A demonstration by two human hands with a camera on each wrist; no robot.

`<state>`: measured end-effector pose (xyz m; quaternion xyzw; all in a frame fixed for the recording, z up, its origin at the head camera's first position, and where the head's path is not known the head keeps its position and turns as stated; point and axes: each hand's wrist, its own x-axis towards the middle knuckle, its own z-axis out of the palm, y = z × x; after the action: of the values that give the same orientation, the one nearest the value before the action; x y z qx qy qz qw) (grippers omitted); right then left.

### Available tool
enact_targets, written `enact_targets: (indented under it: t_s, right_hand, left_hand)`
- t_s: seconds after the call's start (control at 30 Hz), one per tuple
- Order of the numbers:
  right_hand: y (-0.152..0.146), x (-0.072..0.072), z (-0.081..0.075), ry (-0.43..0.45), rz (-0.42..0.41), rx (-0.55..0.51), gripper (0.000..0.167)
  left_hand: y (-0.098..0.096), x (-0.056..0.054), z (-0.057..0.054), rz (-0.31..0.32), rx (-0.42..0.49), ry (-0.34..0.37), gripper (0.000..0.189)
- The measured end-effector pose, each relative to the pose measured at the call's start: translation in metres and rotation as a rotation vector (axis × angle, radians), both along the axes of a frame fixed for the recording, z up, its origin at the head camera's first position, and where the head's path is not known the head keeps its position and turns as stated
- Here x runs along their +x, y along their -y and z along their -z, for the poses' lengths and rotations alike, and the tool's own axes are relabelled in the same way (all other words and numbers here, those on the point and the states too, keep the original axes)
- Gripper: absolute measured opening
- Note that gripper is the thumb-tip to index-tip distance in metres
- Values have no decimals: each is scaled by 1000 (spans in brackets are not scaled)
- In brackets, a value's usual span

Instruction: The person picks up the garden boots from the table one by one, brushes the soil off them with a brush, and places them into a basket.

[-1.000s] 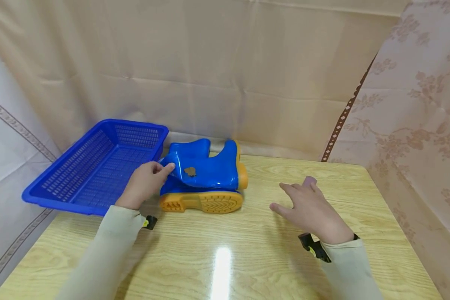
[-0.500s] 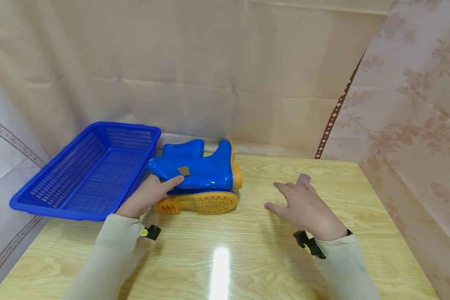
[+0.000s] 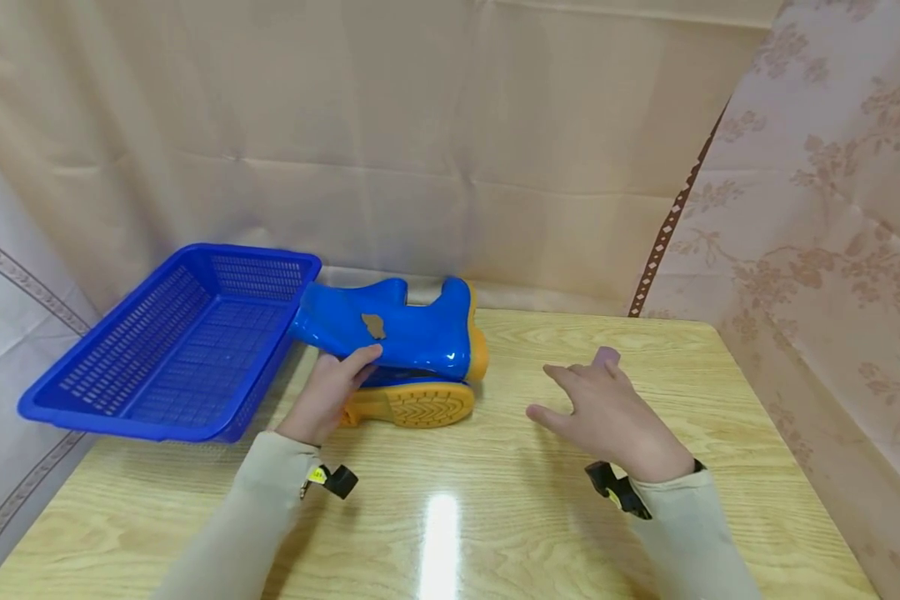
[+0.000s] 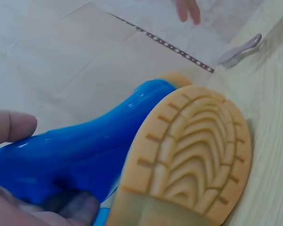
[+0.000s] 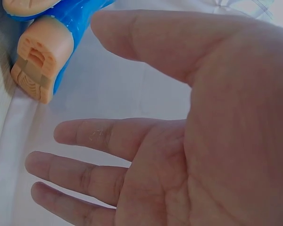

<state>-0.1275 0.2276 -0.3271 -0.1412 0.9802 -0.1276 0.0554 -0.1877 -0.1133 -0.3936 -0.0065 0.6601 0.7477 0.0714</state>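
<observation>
A blue rain boot (image 3: 423,337) with a yellow sole lies on its side on top of a second boot (image 3: 427,404), whose yellow tread faces me. A brown mud-like patch (image 3: 373,326) marks the upper boot's shaft. My left hand (image 3: 326,396) grips that shaft from the near side; in the left wrist view the thumb (image 4: 16,126) lies over it and the fingers (image 4: 82,209) curl beneath. Fingers spread, my right hand (image 3: 618,421) hovers over the table's right part and holds nothing. Partly hidden behind it is a pale purple brush (image 3: 607,356), its handle (image 4: 250,43) visible in the left wrist view.
A blue plastic basket (image 3: 131,429) stands left of the boots, its right rim close to the upper boot's shaft. Beige cloth (image 3: 390,108) hangs behind the wooden table (image 3: 540,533), and patterned cloth (image 3: 817,250) borders the right side.
My left hand has shifted from the shaft's open end to its near underside and then rightward. The upper boot has rolled, so its brown patch sits higher. My right hand has hardly moved.
</observation>
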Motion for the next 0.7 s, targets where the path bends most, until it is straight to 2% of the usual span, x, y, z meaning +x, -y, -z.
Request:
enact_targets:
  t_s: [0.1, 0.2, 0.33, 0.43, 0.53, 0.7]
  right_hand:
    - [0, 1, 0, -2, -5, 3, 72]
    - [0, 1, 0, -1, -13, 7, 72]
    - [0, -1, -1, 0, -22, 4, 70]
    - [0, -2, 0, 5, -19, 0, 70]
    - [0, -2, 1, 14, -17, -5, 70]
    - [0, -4, 2, 20, -24, -1, 70]
  left_hand:
    - [-4, -1, 2, -17, 82, -2, 38]
    - [-8, -5, 2, -7, 158, -22, 27]
    - [-14, -15, -6, 0, 192, -73, 21]
    - [-20, -25, -18, 34, 145, -101, 43]
    - [-27, -35, -30, 95, 61, -116, 61]
    - [-41, -48, -44, 197, -30, -145, 65]
